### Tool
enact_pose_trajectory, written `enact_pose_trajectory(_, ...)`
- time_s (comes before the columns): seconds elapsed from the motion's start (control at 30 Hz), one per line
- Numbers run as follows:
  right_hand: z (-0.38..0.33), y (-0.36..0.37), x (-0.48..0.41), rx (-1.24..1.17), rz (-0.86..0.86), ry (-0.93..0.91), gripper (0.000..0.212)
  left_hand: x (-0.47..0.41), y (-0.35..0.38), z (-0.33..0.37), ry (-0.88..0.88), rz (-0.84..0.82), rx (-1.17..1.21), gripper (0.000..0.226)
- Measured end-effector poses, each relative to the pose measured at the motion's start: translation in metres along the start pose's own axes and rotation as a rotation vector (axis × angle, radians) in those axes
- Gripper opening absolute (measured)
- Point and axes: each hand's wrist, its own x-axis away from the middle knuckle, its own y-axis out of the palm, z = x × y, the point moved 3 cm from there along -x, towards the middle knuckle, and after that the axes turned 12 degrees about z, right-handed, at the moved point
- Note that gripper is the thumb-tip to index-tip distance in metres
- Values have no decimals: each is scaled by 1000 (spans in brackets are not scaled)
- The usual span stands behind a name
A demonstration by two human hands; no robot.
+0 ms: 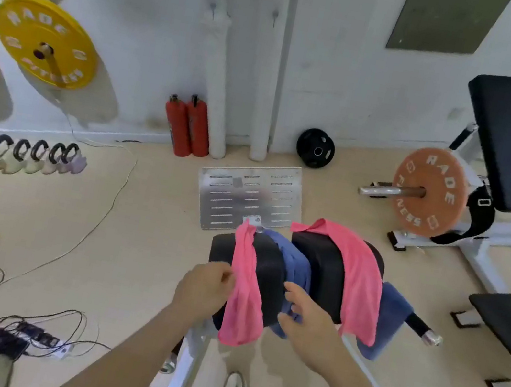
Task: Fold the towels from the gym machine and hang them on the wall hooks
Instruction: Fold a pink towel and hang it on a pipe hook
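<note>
The white wall (337, 71) fills the top of the frame and the beige floor (139, 224) the rest. At the right edge stands a white bench machine (509, 142) with a black pad and an orange plate (428, 193) on its bar. A yellow plate (45, 40) hangs on the wall at upper left.

Just below centre is the gym machine (318, 272), with two black roller pads side by side and a metal footplate (250, 196) beyond them. All the towels lie on it. The right pink towel (358, 279) drapes over the right pad. A blue towel (391, 316) hangs just beside it, partly under its right edge. The left pink towel (243, 293) drapes over the left pad and hangs down toward you. A second blue towel (295, 268) sits in the gap between the pads.

Your left hand (203, 290) has its fingers curled together and pinches the left pink towel's left edge. Your right hand (309, 325) is spread, fingers apart, with the fingertips on the second blue towel between the pads.

Two red extinguishers (187, 126) stand against the wall at centre, with a black plate (315, 148) to their right. Two bare hooks (213, 10) and (275, 16) sit high on the wall at top centre, well apart from the towels.
</note>
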Motion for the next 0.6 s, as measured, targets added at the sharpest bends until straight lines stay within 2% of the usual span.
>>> enact_pose_trajectory(0.07, -1, 14, -29, -60, -14, 28, 57, -34, 21, -10, -74, 54, 26, 22)
enact_pose_trajectory(0.27, -18, 49, -108, -66, -129, 45, 38, -106, 83, -19, -263, 44, 15, 31)
enact_pose_trajectory(0.33, -19, 54, -131, -99, -155, 76, 36, -119, 89, -16, -293, 53, 16, 23)
enact_pose_trajectory(0.4, -23, 54, -150, -95, -150, 54, 36, -125, 85, -11, -282, 28, 147, 22)
enact_pose_trajectory(0.47, -24, 49, -170, -48, -159, -4, 39, -128, 74, -4, -203, -69, 324, 25)
enact_pose_trajectory(0.53, -34, 35, -189, -10, -243, -98, 57, -131, 52, 6, -110, -167, 478, 21)
enact_pose_trajectory(0.6, -56, 12, -208, 32, -387, -166, 59, -135, 19, 22, -61, -231, 632, 21)
